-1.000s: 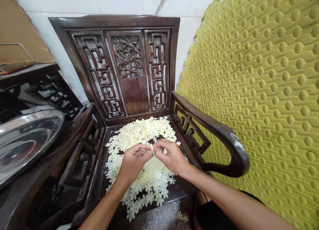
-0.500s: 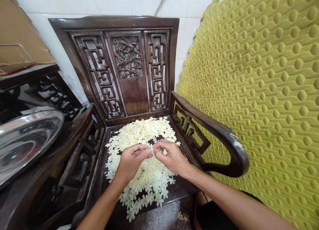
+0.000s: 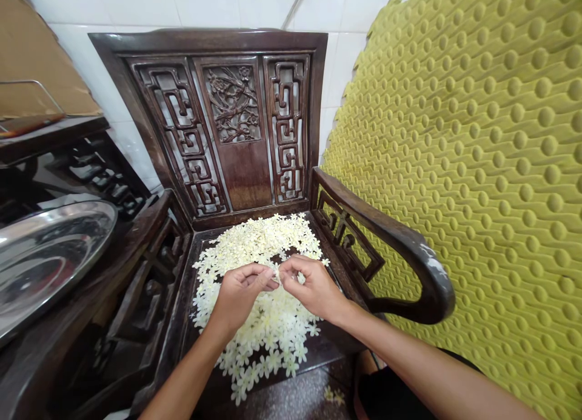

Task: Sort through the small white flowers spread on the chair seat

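My left hand (image 3: 245,290) and my right hand (image 3: 310,285) meet fingertip to fingertip above a spread of pale flowers (image 3: 268,329). Between the two pinches is a small white flower (image 3: 276,273), mostly covered by the fingers. Both hands are closed, thumb against forefinger, and the flower seems gripped from either side. The loose white and cream flowers lie thickly over the seat of a dark carved wooden chair (image 3: 248,171), heaped toward the backrest and thinner near the front edge.
A shiny metal tray (image 3: 97,226) rests at the left by the chair's armrest. The right armrest (image 3: 409,250) curves forward beside a yellow bumpy foam mat (image 3: 491,165). A few flowers (image 3: 334,396) lie on the floor in front. Cardboard (image 3: 40,62) stands at the upper left.
The fingers of my left hand have shifted slightly at the pinch, with the thumb a little higher. My right hand stays almost in place, and the flowers on the seat look unchanged.
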### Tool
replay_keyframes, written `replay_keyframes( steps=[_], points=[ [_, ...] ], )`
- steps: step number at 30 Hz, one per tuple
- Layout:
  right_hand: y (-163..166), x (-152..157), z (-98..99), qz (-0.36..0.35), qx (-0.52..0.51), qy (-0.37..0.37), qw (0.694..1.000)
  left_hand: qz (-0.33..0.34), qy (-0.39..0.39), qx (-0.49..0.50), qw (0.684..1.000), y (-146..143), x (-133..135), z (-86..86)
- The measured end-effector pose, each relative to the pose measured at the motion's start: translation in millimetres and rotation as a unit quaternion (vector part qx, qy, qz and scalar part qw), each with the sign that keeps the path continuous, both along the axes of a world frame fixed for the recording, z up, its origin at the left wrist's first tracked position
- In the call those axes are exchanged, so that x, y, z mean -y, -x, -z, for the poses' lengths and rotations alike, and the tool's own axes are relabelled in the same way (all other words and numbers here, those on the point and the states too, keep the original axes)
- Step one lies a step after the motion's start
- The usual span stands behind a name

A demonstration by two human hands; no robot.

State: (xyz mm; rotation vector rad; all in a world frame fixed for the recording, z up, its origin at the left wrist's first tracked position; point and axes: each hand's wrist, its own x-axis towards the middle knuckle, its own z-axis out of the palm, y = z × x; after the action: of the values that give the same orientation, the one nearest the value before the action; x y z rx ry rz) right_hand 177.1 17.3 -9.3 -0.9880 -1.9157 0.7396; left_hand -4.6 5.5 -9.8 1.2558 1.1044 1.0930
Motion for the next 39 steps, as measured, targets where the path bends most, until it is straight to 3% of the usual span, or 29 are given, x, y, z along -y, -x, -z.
replay_keyframes(
  steps=[19,25,32,39],
  points=[
    [0,1,0.0,-0.001,-0.001,0.0,1.0,0.023,0.01,0.005,1.0,0,3,-6.6],
    [1,4,-4.5,-0.016,0.03,0.0,0.999,-0.031,-0.15,-0.141,0.978,-2,3,0.6],
    [3,3,-1.6,-0.006,0.043,0.001,0.999,-0.058,-0.217,-0.205,0.953,-3,7,0.8],
    [2,2,-0.7,0.0,0.031,0.014,0.999,-0.069,-0.304,-0.331,0.891,0,10,0.9]
  ],
)
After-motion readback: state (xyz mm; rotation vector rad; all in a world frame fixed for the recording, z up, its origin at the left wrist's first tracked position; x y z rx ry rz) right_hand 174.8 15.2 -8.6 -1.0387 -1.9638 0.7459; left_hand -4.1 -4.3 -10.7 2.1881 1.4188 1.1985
